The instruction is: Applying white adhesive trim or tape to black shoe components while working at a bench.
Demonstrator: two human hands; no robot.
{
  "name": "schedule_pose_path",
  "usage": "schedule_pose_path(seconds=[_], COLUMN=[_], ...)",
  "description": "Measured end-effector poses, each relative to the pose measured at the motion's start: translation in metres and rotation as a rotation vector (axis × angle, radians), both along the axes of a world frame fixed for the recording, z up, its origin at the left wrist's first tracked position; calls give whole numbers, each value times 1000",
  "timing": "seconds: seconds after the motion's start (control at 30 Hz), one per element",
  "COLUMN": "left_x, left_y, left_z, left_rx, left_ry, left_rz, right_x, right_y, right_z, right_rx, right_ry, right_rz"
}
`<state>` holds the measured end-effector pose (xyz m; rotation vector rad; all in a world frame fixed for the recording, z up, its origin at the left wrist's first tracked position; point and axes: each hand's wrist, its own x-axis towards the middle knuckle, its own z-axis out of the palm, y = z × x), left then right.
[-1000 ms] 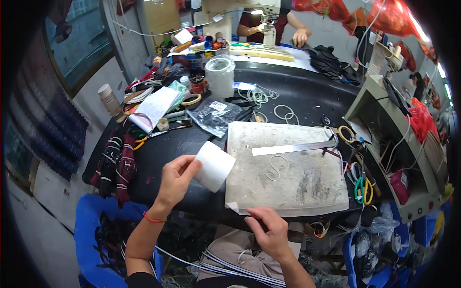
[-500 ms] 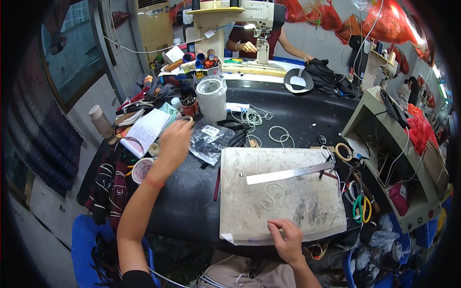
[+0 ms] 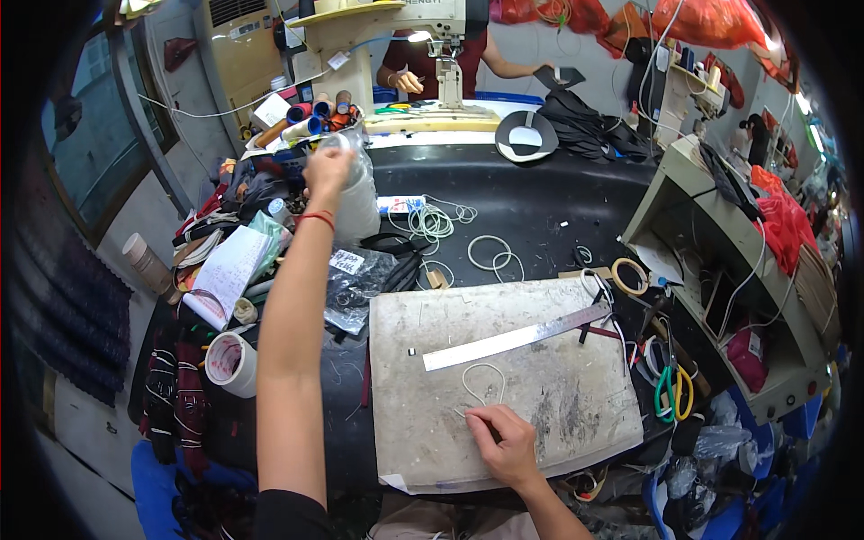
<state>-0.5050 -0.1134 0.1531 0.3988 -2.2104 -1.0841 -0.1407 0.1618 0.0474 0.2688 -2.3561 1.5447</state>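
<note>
My left hand [image 3: 330,173] is stretched far forward to the top of a tall white roll [image 3: 358,205] wrapped in clear plastic. Its fingers look bent in at the roll's rim; blur hides whether they grip it. On the stained pale board [image 3: 576,396] my right hand [image 3: 504,441] is closed, with thumb and forefinger at one end of a thin white cord [image 3: 486,365]. The rest of that cord lies in a loop beyond the fingers. Farther up the board rests a steel ruler [image 3: 513,337], set at a slant.
Scissors with green and yellow handles [image 3: 675,393] lie right of the board. A white tub [image 3: 231,364], a paper sheet [image 3: 229,270] and a clear plastic bag [image 3: 360,283] crowd the left. Coiled cord [image 3: 432,220] sits behind. Across the table a person works at a sewing machine [image 3: 448,76].
My left hand has gone forward to the wrapped roll. My right hand has come onto the board and taken the cord's end, changing its loop. The whole view has shifted.
</note>
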Motion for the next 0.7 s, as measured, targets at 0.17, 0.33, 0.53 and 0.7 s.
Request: schedule_pose_path(seconds=[0.17,0.33,0.53,0.7], left_x=[62,243,367,411], left_y=[12,96,138,150], left_z=[31,-3,-56,-65], left_rx=[340,-138,392,531], left_ry=[460,259,-182,-284], left_rz=[-431,-749,-1055,-1078], right_x=[4,1,33,74], right_y=[6,17,15,32], right_z=[-3,-11,28,43], right_rx=[-42,-260,-519,-412], right_ry=[4,-229,-69,-88], right_rz=[-10,-28,22,83])
